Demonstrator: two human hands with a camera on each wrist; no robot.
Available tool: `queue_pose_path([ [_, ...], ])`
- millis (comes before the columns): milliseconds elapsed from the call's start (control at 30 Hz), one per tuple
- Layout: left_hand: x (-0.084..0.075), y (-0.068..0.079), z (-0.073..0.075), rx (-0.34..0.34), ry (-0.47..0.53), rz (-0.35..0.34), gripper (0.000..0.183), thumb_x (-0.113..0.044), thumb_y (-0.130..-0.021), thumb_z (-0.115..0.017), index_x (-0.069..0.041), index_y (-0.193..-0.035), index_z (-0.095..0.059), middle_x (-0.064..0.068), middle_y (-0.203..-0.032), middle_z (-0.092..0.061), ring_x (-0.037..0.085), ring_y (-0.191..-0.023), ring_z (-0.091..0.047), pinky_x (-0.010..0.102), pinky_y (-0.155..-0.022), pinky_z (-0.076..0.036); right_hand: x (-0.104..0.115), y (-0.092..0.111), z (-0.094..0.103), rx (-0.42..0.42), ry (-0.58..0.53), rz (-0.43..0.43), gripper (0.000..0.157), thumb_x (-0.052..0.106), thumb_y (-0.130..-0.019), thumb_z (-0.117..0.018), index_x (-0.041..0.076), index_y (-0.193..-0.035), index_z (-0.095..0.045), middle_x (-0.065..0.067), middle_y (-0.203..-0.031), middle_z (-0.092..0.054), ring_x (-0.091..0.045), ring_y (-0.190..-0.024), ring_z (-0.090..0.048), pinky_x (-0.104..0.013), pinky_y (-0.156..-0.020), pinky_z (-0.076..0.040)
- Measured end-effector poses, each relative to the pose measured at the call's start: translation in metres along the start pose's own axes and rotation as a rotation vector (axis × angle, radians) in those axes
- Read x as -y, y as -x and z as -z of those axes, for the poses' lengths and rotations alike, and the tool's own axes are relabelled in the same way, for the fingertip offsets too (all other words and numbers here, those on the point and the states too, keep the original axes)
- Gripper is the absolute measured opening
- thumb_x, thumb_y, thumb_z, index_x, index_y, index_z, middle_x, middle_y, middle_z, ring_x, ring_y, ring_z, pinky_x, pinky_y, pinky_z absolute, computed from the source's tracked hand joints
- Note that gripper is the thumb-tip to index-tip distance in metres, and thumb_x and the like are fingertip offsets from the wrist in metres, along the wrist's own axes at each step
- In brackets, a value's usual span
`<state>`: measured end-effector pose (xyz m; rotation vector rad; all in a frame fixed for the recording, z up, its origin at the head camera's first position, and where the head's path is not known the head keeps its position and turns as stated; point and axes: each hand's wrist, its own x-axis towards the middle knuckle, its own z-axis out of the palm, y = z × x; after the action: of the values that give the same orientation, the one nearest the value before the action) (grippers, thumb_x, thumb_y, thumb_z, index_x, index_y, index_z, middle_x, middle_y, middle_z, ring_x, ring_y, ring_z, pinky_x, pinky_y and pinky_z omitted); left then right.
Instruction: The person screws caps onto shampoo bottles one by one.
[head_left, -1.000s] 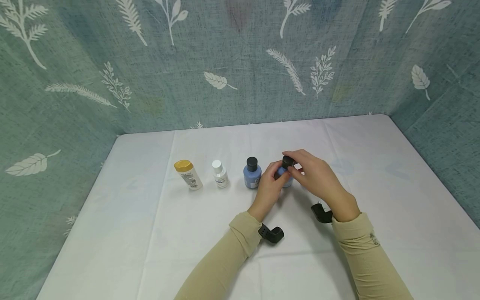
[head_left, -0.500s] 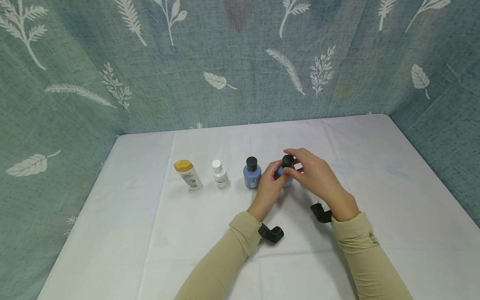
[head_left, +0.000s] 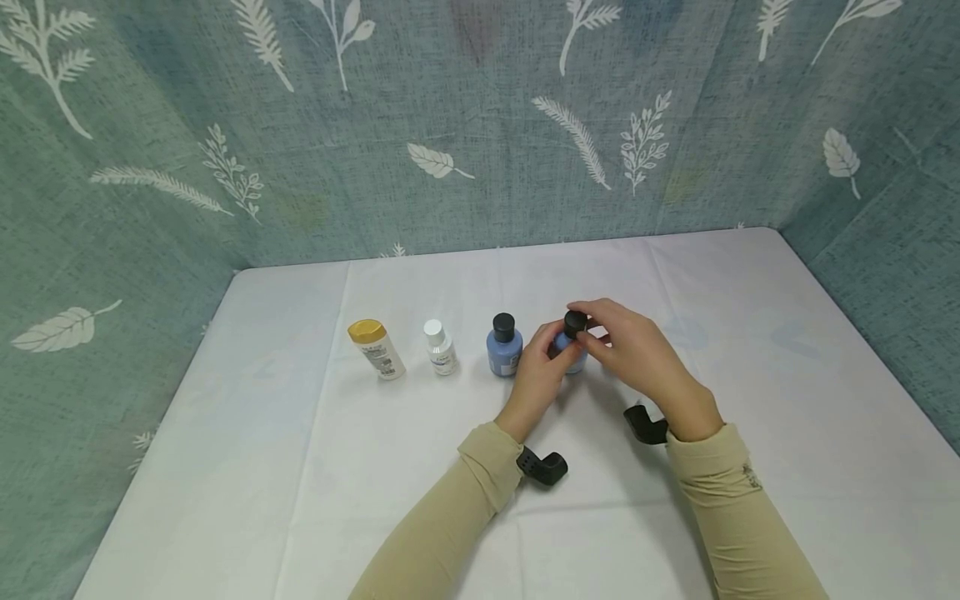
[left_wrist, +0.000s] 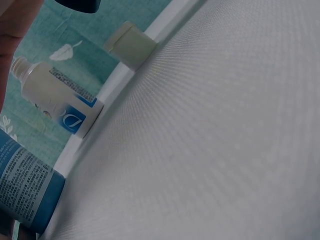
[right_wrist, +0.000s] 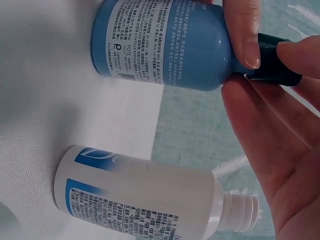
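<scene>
In the head view my left hand (head_left: 531, 379) holds a blue bottle (head_left: 576, 365) with a black screw cap (head_left: 576, 323). The bottle stands upright on the table, and the left fingers partly cover it. My right hand (head_left: 637, 354) pinches the cap between thumb and fingers. The right wrist view shows the right thumb (right_wrist: 302, 57) against the cap, still at the bottle's neck. A finger of the left hand (right_wrist: 242, 32) lies across the bottle's shoulder. Beside it stands a white bottle (right_wrist: 135, 192) with a bare threaded neck, mostly hidden by the right arm from the head.
Left of the hands stand a second blue bottle (head_left: 504, 354), a small white bottle (head_left: 442, 357) and a white bottle with a yellow cap (head_left: 381, 354). A pale squat object (left_wrist: 131, 46) sits farther off in the left wrist view. Patterned green cloth (head_left: 480, 167) hangs behind the table.
The right thumb and fingers have shifted around the black cap, then come back near their earlier position. The left hand and the standing bottles have stayed in place.
</scene>
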<state>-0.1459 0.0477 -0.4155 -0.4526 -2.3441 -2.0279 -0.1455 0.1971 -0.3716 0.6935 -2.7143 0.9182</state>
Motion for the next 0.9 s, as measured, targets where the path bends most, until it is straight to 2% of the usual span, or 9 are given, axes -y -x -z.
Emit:
queue_pose_path([
  [200,-0.0002,-0.0001,-0.0005,0.0,-0.009,0.012,0.034,-0.014,-0.086,-0.059,-0.005,-0.118,-0.055,0.006,-0.114,-0.054,0.011,-0.109,-0.047,0.032,-0.095,-0.037,0.0009,0.0,-0.0004,-0.001,0.001,-0.034,0.04,0.016,-0.084,-0.063,0.01,-0.121,-0.052,-0.004,-0.111,-0.055,-0.019,-0.094,-0.059,-0.034,-0.073,-0.05],
  [367,0.0006,-0.0004,-0.0001,0.011,0.008,0.015,0.034,-0.015,-0.086,-0.059,-0.006,-0.118,-0.055,0.005,-0.115,-0.054,0.01,-0.109,-0.047,0.031,-0.094,-0.038,0.0007,0.0,0.0004,0.008,0.019,-0.029,0.045,0.017,-0.084,-0.062,0.012,-0.127,-0.048,-0.002,-0.113,-0.054,-0.018,-0.096,-0.057,-0.034,-0.073,-0.049],
  [633,0.0013,-0.0007,0.0004,0.016,0.028,0.01,0.034,-0.015,-0.086,-0.06,-0.006,-0.118,-0.055,0.005,-0.114,-0.053,0.012,-0.107,-0.048,0.038,-0.093,-0.038,0.0006,0.0011,0.0022,0.017,0.035,0.028,0.042,0.015,-0.086,-0.06,0.015,-0.127,-0.049,0.001,-0.115,-0.054,-0.015,-0.096,-0.055,-0.034,-0.071,-0.047],
  [900,0.002,-0.0008,0.0003,0.014,0.036,0.016,0.034,-0.014,-0.086,-0.06,-0.006,-0.118,-0.055,0.005,-0.113,-0.054,0.011,-0.104,-0.049,0.04,-0.092,-0.039,0.0007,0.0015,0.0014,0.007,0.031,0.011,0.041,0.014,-0.085,-0.061,0.012,-0.124,-0.051,-0.001,-0.114,-0.055,-0.016,-0.096,-0.056,-0.034,-0.072,-0.048],
])
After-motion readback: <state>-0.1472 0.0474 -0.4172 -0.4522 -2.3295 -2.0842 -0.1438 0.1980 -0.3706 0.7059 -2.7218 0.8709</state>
